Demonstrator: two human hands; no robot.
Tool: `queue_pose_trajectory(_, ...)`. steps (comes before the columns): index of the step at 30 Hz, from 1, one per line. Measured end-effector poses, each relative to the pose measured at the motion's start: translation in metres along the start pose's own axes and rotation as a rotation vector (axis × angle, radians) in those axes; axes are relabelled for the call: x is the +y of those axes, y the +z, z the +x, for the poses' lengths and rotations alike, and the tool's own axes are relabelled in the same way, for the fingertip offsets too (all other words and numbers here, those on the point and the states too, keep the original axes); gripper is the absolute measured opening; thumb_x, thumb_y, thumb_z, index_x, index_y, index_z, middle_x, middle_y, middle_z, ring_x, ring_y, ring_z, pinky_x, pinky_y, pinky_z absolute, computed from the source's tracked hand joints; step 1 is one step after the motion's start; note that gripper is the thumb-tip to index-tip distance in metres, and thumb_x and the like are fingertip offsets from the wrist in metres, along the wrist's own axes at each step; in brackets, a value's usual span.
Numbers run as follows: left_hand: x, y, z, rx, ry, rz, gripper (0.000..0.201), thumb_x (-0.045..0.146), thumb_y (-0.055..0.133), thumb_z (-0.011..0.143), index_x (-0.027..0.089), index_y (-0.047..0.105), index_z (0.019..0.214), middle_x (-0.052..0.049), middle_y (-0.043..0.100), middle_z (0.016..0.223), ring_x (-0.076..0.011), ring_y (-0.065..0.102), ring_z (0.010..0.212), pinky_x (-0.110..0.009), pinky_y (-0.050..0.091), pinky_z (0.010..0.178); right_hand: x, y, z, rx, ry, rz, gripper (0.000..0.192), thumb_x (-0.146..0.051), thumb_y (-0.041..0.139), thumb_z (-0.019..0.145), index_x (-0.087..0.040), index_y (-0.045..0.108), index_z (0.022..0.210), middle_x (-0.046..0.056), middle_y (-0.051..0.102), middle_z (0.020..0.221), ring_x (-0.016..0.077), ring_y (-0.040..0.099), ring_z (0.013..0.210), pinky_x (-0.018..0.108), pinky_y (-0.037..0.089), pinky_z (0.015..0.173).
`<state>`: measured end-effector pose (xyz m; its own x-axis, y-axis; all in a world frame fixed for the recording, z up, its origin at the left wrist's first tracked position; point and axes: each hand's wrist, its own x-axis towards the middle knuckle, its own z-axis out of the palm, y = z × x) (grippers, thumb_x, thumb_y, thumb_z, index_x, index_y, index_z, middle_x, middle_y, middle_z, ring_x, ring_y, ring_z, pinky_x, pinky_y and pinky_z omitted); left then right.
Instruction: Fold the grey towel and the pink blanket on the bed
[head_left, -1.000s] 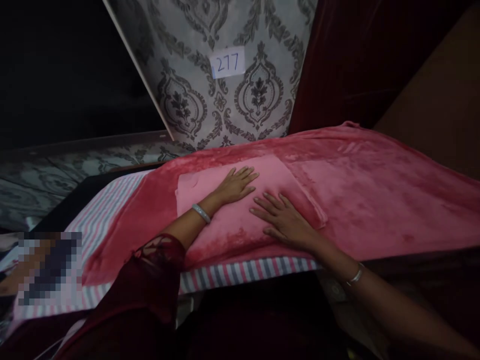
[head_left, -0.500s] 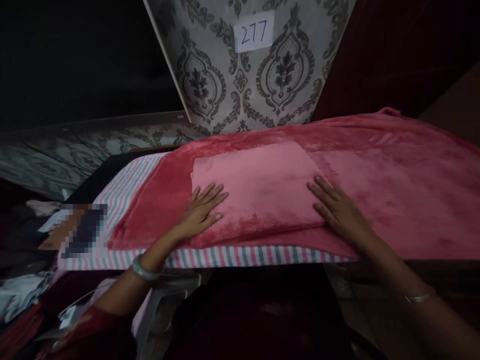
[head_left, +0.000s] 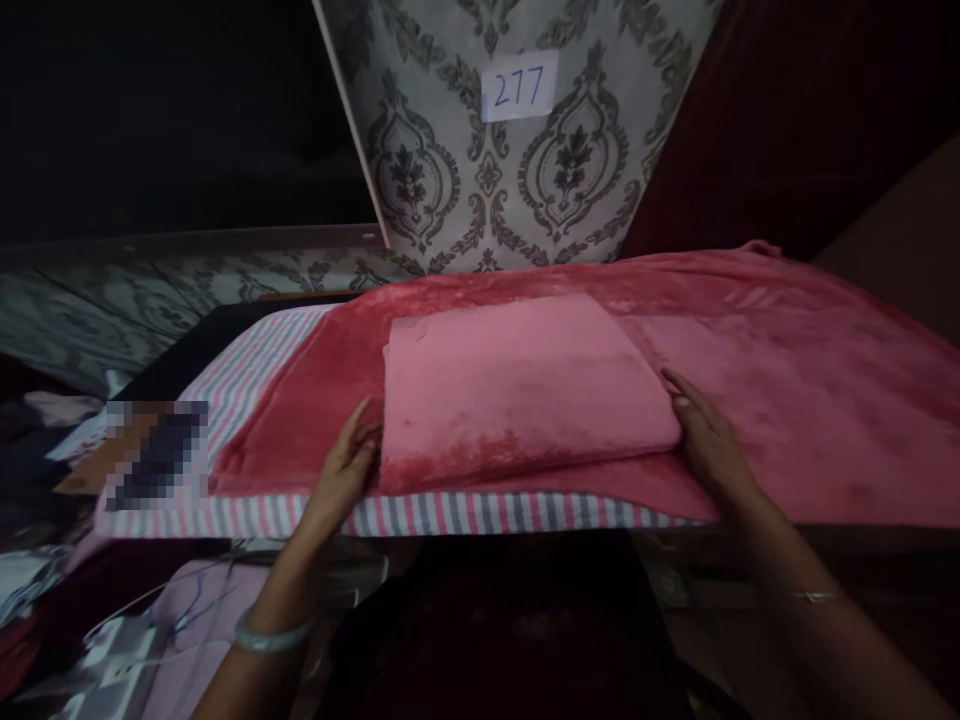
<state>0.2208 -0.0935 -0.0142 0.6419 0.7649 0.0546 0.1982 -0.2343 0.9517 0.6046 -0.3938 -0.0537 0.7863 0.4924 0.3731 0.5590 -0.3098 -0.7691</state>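
A folded pink plush cloth [head_left: 517,385] lies as a thick, roughly rectangular bundle; its exact kind does not show. Under it spreads a larger pinkish-red plush blanket [head_left: 810,410]. My left hand [head_left: 346,465] stands on edge at the bundle's left side, fingers loosely bent and partly hidden; whether it touches the side I cannot tell. On the opposite side, my right hand [head_left: 709,440] has its fingers stretched along the bundle's right edge, at or against it. Neither hand grips the cloth.
A striped cloth [head_left: 480,512] shows beneath the blanket along the front edge. Behind is patterned wallpaper [head_left: 487,175] with a paper marked 277 [head_left: 520,87]. A dark screen [head_left: 180,120] stands back left. A power strip [head_left: 124,655] with cables lies lower left.
Both hands have come off the top of the folded cloth and moved outward to its left and right sides. The bundle stays in place; the camera view has shifted slightly.
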Motion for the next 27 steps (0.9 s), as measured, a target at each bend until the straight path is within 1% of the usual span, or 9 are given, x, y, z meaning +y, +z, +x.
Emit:
queue_pose_trajectory(2,-0.001,-0.006,0.002,-0.075,0.023,0.058,0.08,0.043,0.053,0.094,0.024,0.018,0.163,-0.016,0.063,0.14,-0.0268,0.065,0.122,-0.046,0.053,0.104,0.004,-0.004,0.005,-0.051,0.07,0.083,0.055,-0.044,0.043,0.097,-0.023,0.054,0.146,0.008,0.068,0.131,0.0277,0.063,0.121,0.047,0.051,0.105)
queue_pose_trajectory(4,-0.005,-0.01,0.006,-0.12,0.135,0.208,0.077,0.04,0.053,0.093,0.024,0.022,0.162,-0.016,0.058,0.145,-0.0283,0.061,0.129,-0.045,0.05,0.107,0.008,-0.007,0.011,-0.166,0.09,0.155,0.062,-0.036,0.046,0.093,-0.022,0.043,0.154,0.009,0.072,0.123,0.0258,0.07,0.107,0.044,0.057,0.094)
queue_pose_trajectory(6,-0.011,-0.013,0.01,-0.126,0.288,0.393,0.074,0.036,0.054,0.091,0.024,0.031,0.16,-0.014,0.05,0.154,-0.0298,0.052,0.138,-0.045,0.045,0.113,0.012,-0.011,0.016,-0.262,0.011,0.153,0.071,-0.029,0.049,0.089,-0.022,0.035,0.158,0.009,0.07,0.127,0.0241,0.07,0.109,0.041,0.057,0.094)
queue_pose_trajectory(8,-0.017,-0.015,0.013,-0.122,0.416,0.552,0.072,0.032,0.053,0.09,0.025,0.032,0.159,-0.012,0.044,0.159,-0.0305,0.048,0.142,-0.045,0.042,0.116,0.017,-0.015,0.02,-0.303,-0.133,0.053,0.072,-0.024,0.051,0.086,-0.023,0.038,0.157,0.008,0.064,0.138,0.0237,0.064,0.121,0.041,0.052,0.102)
queue_pose_trajectory(11,-0.023,-0.02,0.014,-0.118,0.535,0.727,0.075,0.023,0.05,0.09,0.027,0.027,0.161,-0.012,0.049,0.154,-0.0298,0.056,0.134,-0.044,0.05,0.108,0.025,-0.022,0.022,-0.295,-0.307,-0.157,0.067,-0.023,0.049,0.088,-0.025,0.043,0.154,0.009,0.062,0.14,0.0263,0.062,0.122,0.046,0.05,0.105)
queue_pose_trajectory(15,-0.023,-0.028,0.016,-0.057,0.714,0.905,0.077,0.02,0.055,0.086,0.031,0.033,0.159,-0.014,0.051,0.147,-0.0311,0.062,0.122,-0.042,0.057,0.096,0.031,-0.029,0.021,-0.268,-0.492,-0.301,0.074,-0.019,0.048,0.089,-0.027,0.029,0.16,0.011,0.058,0.144,0.0287,0.058,0.126,0.05,0.049,0.105)
queue_pose_trajectory(20,-0.013,-0.031,0.018,-0.082,0.988,1.034,0.079,0.016,0.056,0.085,0.03,0.03,0.159,-0.015,0.035,0.162,-0.0371,0.048,0.137,-0.05,0.048,0.104,0.022,-0.032,0.017,-0.279,-0.636,-0.37,0.08,-0.014,0.047,0.092,-0.035,0.017,0.163,0.008,0.039,0.16,0.0267,0.045,0.141,0.05,0.044,0.11)
queue_pose_trajectory(24,-0.007,-0.028,0.017,-0.115,1.092,1.045,0.083,0.006,0.049,0.083,0.026,0.028,0.16,-0.012,0.041,0.16,-0.0325,0.043,0.143,-0.048,0.044,0.11,0.018,-0.031,0.015,-0.275,-0.693,-0.425,0.083,-0.013,0.048,0.092,-0.037,0.011,0.164,0.008,0.026,0.167,0.0282,0.043,0.143,0.051,0.045,0.109)
queue_pose_trajectory(27,-0.006,-0.027,0.015,-0.125,1.114,1.034,0.081,0.003,0.048,0.082,0.024,0.033,0.158,-0.013,0.045,0.158,-0.031,0.042,0.144,-0.047,0.044,0.11,0.018,-0.028,0.015,-0.246,-0.742,-0.433,0.083,-0.014,0.048,0.094,-0.037,0.01,0.164,0.008,0.023,0.167,0.0283,0.042,0.144,0.051,0.045,0.109)
